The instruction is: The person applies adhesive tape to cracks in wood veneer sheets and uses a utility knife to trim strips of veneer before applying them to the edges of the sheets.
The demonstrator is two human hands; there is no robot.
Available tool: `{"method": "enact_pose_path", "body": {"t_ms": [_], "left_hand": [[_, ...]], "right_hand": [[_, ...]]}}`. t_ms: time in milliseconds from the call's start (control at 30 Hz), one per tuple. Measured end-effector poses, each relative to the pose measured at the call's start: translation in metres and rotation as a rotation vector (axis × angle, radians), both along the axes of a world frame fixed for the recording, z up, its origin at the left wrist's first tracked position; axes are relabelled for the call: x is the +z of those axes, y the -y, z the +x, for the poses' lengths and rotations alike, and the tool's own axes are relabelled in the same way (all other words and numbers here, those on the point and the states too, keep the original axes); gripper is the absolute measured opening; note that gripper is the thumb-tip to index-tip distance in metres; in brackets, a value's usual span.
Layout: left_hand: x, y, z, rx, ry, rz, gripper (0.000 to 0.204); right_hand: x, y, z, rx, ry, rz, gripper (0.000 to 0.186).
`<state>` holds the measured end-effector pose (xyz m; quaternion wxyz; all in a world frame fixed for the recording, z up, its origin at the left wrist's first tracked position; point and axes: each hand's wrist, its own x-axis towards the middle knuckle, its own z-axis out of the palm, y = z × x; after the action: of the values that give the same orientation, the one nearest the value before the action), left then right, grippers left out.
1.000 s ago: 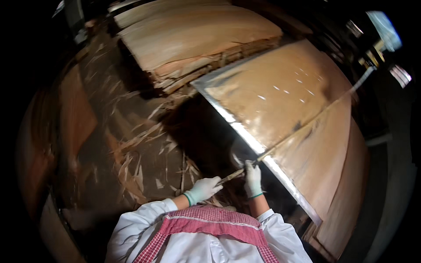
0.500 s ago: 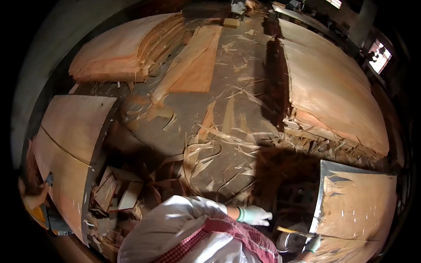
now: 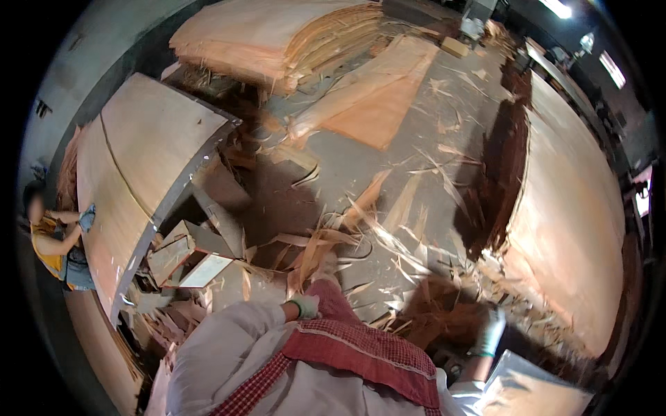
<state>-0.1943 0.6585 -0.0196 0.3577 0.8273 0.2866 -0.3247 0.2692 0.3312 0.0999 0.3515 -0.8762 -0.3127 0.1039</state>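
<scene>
My left hand (image 3: 304, 306), in a white glove with a green cuff, hangs in front of my red checked cloth. Its fingers look loosely apart, with nothing seen in them. My right hand (image 3: 491, 331), gloved the same way, is out to the right, above the veneer scraps and just beyond the near-right board. Motion smears its fingers, so whether it holds anything does not show. Close to that forearm is the board (image 3: 534, 395), a pale wood sheet on a grey-edged top, partly cut off by the view's rim.
Across a table at left lies a veneer sheet (image 3: 149, 139); a co-worker's gloved hand (image 3: 87, 218) touches its far side. Veneer stacks (image 3: 270, 35) (image 3: 569, 208) stand at back left and right. A wooden box (image 3: 198, 253) and loose strips (image 3: 409, 243) lie on the floor.
The view has swung left, shifting the scene rightward. My right hand has left the near-right board and the yellow stick there. My left hand has drawn back against the red cloth.
</scene>
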Motion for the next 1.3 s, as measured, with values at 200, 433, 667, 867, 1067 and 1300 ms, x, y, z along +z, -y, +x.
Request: {"method": "enact_pose_path", "body": {"t_ms": [200, 433, 667, 867, 1067, 1300], "left_hand": [[-0.041, -0.124, -0.042, 0.114, 0.074, -0.068, 0.034], [0.043, -0.344, -0.019, 0.198, 0.311, -0.408, 0.035], [0.036, -0.469, -0.016, 0.658, 0.254, -0.809, 0.038], [0.008, -0.609, 0.008, 0.52, 0.19, -0.669, 0.035], [-0.041, -0.748, 0.049, 0.393, 0.17, -0.86, 0.025], [-0.262, -1.008, 0.073, 1.337, 0.347, -0.237, 0.035]], "right_hand": [[-0.096, -0.299, -0.104, 0.49, -0.273, -0.322, 0.028], [-0.129, -0.487, -0.109, 0.724, -0.257, -1.055, 0.048], [-0.123, -0.673, -0.085, 0.829, -0.475, -0.781, 0.045], [-0.149, -0.782, -0.039, 1.41, -0.71, -0.647, 0.038], [-0.109, -0.948, -0.017, 1.198, -1.099, -1.123, 0.038], [-0.237, -1.018, 0.033, 1.452, -0.866, -0.93, 0.031]]}}
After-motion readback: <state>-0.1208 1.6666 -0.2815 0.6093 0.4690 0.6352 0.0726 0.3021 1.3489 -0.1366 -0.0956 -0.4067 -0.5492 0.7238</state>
